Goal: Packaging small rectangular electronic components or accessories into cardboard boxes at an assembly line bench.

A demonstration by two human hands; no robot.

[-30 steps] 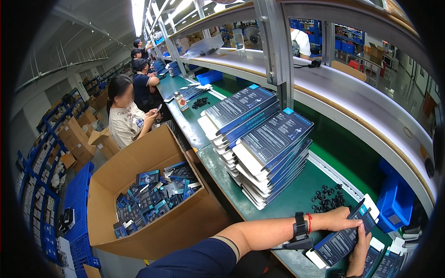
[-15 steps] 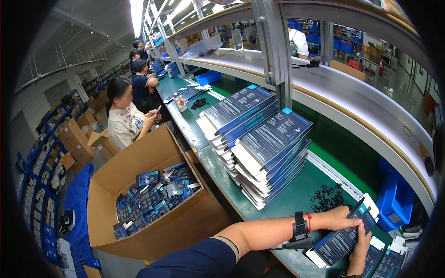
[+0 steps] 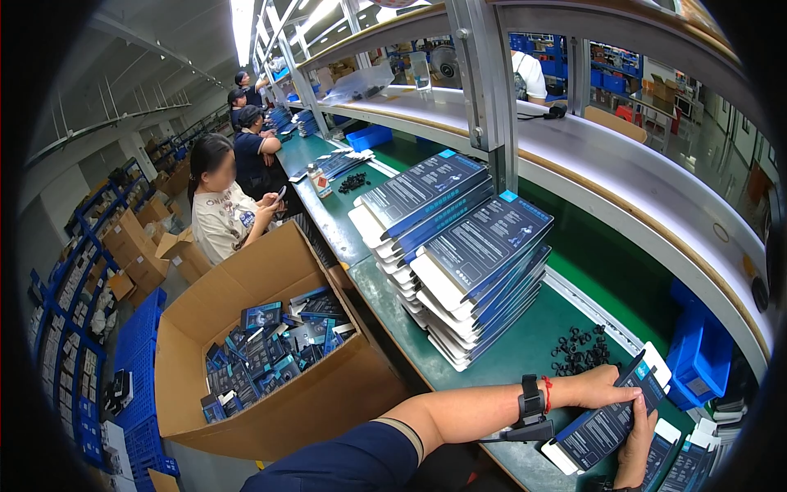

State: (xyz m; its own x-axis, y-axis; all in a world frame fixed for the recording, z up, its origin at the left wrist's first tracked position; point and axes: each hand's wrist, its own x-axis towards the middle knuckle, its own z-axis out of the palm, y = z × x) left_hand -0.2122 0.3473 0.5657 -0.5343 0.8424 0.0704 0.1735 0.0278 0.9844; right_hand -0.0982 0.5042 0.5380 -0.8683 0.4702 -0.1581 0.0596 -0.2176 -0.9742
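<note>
Both my hands grip one dark blue printed carton (image 3: 592, 435) with white end flaps at the table's right front. My left hand (image 3: 598, 387) closes on its upper left edge, thumb across the printed face. Along the lower right edge, my right hand (image 3: 637, 443) holds it with the thumb on top. Just beyond the carton lies a pile of small black parts (image 3: 580, 351). Left of that pile stand two tall stacks of flat cartons (image 3: 484, 246) of the same kind. More cartons (image 3: 687, 469) lie beside my right hand, partly cut off by the picture's rim.
A large cardboard box (image 3: 328, 402) holding many small dark boxes stands left of the green table (image 3: 393, 316). Blue bins (image 3: 698, 353) sit at the right, under a shelf (image 3: 623, 168) on metal posts. A seated co-worker (image 3: 225, 201) holds a phone; others sit farther along.
My hands and the carton stay in nearly the same place. The seated co-worker's phone has shifted slightly.
</note>
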